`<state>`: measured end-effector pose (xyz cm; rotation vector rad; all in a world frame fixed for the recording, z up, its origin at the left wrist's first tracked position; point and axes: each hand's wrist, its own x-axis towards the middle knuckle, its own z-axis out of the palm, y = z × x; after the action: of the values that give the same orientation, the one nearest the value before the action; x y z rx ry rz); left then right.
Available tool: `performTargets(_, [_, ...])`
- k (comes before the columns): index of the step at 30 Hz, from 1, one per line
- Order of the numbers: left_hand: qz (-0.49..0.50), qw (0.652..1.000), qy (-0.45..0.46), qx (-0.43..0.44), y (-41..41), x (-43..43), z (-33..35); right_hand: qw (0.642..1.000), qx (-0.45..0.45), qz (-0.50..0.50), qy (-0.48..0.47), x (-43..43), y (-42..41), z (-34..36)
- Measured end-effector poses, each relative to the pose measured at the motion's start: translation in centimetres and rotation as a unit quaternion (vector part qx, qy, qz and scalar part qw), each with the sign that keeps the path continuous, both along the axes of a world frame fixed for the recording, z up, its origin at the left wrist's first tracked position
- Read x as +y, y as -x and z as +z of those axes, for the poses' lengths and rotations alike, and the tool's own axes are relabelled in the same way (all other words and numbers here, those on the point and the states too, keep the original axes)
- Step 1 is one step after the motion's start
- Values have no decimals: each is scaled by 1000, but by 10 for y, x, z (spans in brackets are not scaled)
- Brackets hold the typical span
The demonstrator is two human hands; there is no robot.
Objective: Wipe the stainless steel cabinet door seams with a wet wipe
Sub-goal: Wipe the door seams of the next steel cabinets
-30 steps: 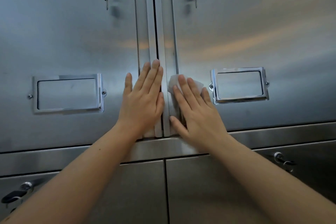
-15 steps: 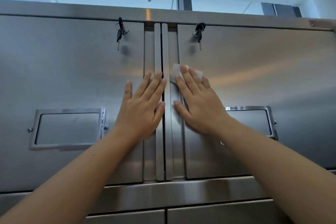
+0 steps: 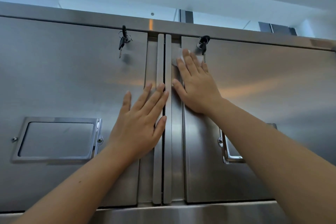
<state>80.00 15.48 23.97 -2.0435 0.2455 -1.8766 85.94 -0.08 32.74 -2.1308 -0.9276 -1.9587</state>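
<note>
Two stainless steel cabinet doors meet at a dark vertical centre seam (image 3: 164,151), flanked by raised steel strips. My right hand (image 3: 196,83) lies flat with straight fingers on the right door's edge near the top. It presses a white wet wipe (image 3: 200,58), which shows only past the fingertips. My left hand (image 3: 140,120) rests flat on the left door, its fingers lying across the left strip beside the seam, lower than the right hand.
Keys hang from a lock on the left door (image 3: 122,42) and from one on the right door (image 3: 203,45), close to my right fingertips. A framed label holder (image 3: 56,140) sits on the left door; another (image 3: 231,152) is partly behind my right forearm.
My right hand has slid the wipe up along the right side of the seam to near the door's top. My left hand moved up less. The view has tilted upward.
</note>
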Motion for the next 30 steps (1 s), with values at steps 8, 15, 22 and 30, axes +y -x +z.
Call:
performTargets(8, [5, 1000, 6, 5, 1, 0, -1, 998, 44, 7, -34, 14, 3, 51])
performTargets(15, [8, 1000, 11, 17, 0, 1, -1, 999, 1, -25, -38, 14, -1, 26])
performTargets(22, [20, 1000, -3, -2, 0, 1, -2, 996, 71, -1, -49, 18, 12, 57])
performTargets(30, [6, 1000, 0, -7, -1, -1, -3, 999, 31, 10, -26, 7, 7, 0])
